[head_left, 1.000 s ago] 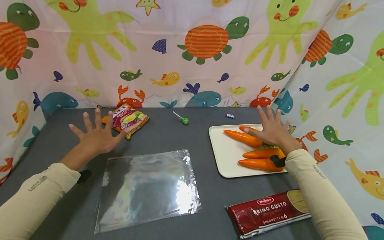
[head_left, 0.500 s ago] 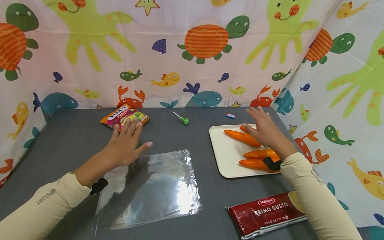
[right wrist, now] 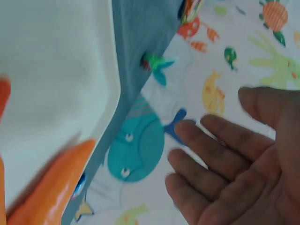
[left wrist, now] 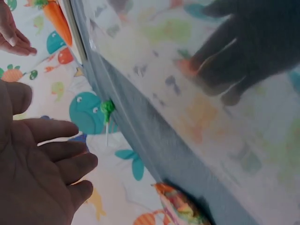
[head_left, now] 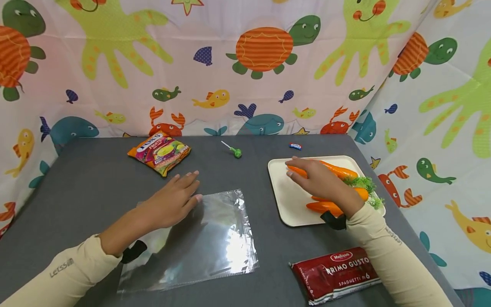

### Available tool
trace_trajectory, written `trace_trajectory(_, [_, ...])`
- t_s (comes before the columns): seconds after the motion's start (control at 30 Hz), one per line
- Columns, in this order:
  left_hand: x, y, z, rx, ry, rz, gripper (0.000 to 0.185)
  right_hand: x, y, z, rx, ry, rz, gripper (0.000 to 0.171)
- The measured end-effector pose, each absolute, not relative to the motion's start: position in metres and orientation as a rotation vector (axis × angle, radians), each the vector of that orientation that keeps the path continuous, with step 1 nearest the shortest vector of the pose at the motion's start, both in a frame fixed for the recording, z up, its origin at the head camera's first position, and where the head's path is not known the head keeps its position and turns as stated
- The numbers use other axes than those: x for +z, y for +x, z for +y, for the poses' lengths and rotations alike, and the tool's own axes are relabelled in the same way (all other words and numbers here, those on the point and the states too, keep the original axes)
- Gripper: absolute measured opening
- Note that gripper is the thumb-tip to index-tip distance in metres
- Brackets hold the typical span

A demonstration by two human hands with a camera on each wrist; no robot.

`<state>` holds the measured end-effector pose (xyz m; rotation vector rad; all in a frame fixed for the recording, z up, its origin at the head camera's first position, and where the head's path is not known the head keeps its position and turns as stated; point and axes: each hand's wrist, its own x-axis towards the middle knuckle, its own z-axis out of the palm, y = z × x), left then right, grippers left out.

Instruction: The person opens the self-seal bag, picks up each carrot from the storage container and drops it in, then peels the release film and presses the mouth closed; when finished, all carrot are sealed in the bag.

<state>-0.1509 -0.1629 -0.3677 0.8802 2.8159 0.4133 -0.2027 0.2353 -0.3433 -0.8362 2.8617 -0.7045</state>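
My left hand (head_left: 168,202) hovers over the clear plastic bag (head_left: 207,238), fingers relaxed and holding nothing. In the left wrist view its palm (left wrist: 37,164) faces the camera, and its dark reflection shows in the bag's glossy film (left wrist: 187,122). Above the cream tray (head_left: 281,200), my right hand (head_left: 322,179) hangs with loosely extended fingers and nothing in its grasp. It partly covers the orange carrots (head_left: 339,170) with green tops that lie on the tray. The right wrist view shows that hand's open palm (right wrist: 234,168) beside the tray's rim (right wrist: 115,89) and a carrot (right wrist: 56,187).
An orange-and-pink candy packet (head_left: 161,152) lies at the back left. A green lollipop (head_left: 235,152) and a small blue-and-red wrapped sweet (head_left: 295,146) lie along the back. A red spaghetti packet (head_left: 337,275) is at front right, partly under the right forearm. A patterned curtain (head_left: 215,76) stands behind the table.
My left hand has moved right, from beside the candy packet to over the plastic bag. My right hand has moved left and down over the tray, its spread fingers now closer together.
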Motion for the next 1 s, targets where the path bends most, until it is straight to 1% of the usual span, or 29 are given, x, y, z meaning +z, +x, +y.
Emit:
trace_trajectory(0.2, [-0.378,-0.141,-0.155,0.431,0.922,2.699,0.056,-0.348,-0.190,0.214,-0.661,-1.105,2.773,0.045])
trace_trajectory(0.43, [-0.383,-0.123,-0.144,0.223,0.887,2.693,0.073,-0.352,-0.172,0.190,-0.616,-1.244,2.627,0.044])
trace_trajectory(0.6, [-0.384,-0.114,-0.137,0.276,0.921,2.618,0.078,-0.359,-0.159,0.174,-0.534,-1.363,2.508,0.043])
trace_trajectory(0.8, [-0.393,-0.118,-0.132,0.486,0.890,2.470,0.082,-0.369,-0.152,0.162,-0.441,-1.337,2.408,0.051])
trace_trajectory(0.9, [-0.397,-0.119,-0.129,0.471,0.898,2.480,0.081,-0.373,-0.149,0.157,-0.390,-1.316,2.389,0.056])
trace_trajectory(1.0, [-0.402,-0.119,-0.127,0.442,0.903,2.483,0.076,-0.376,-0.145,0.151,-0.352,-1.300,2.364,0.059])
